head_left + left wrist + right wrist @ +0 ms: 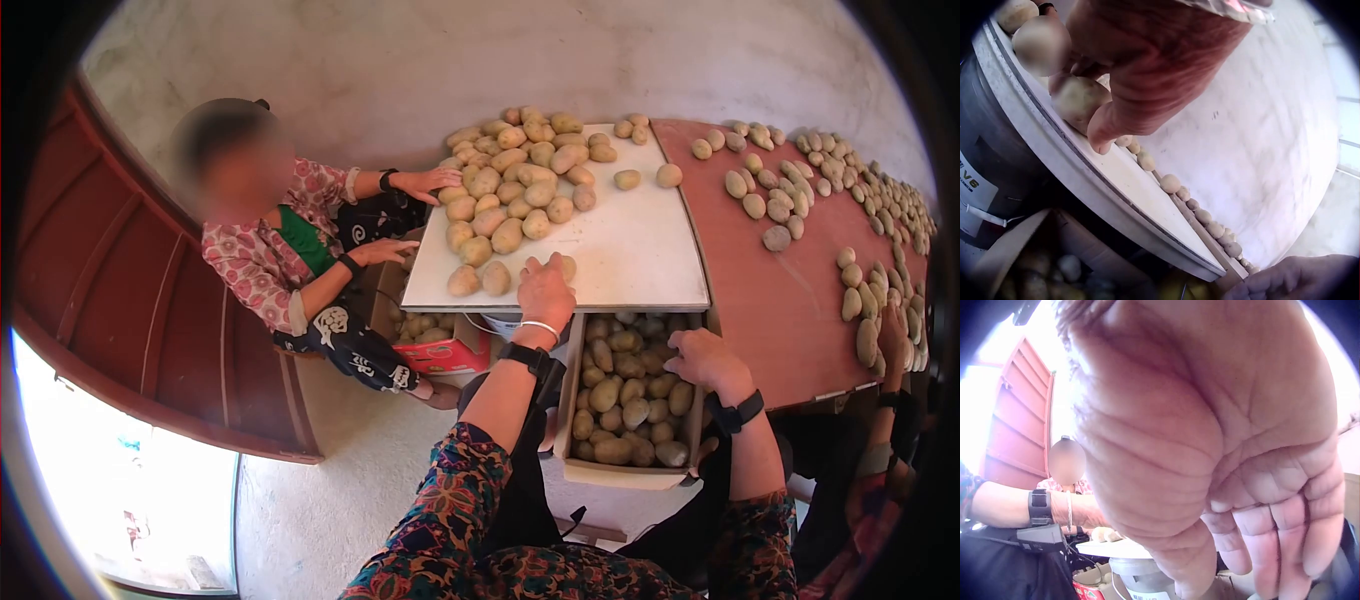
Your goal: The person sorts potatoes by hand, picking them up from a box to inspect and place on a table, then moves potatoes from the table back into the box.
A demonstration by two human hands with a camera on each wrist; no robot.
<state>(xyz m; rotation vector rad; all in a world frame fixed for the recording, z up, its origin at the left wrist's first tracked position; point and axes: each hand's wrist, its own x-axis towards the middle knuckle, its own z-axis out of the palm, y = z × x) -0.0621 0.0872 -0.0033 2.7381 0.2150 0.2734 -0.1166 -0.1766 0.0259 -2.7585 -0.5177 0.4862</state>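
Note:
My left hand (pixel 545 287) grips a pale potato (pixel 1075 100) at the near edge of a white board (pixel 620 250), thumb and fingers curled round it. A large pile of potatoes (pixel 515 190) covers the board's far left part. My right hand (pixel 705 360) hovers over the right side of a cardboard box (pixel 610 472) filled with potatoes (pixel 625 400) below the board. In the right wrist view the right hand's palm (pixel 1222 437) faces the camera with relaxed fingers and holds nothing.
A seated person in a pink patterned top (pixel 265 260) reaches both hands to the pile from the left. A red table (pixel 780 300) on the right carries several scattered potatoes (pixel 800 180). Another person's arm (pixel 885 400) shows at the right edge. A red door (pixel 130 300) stands left.

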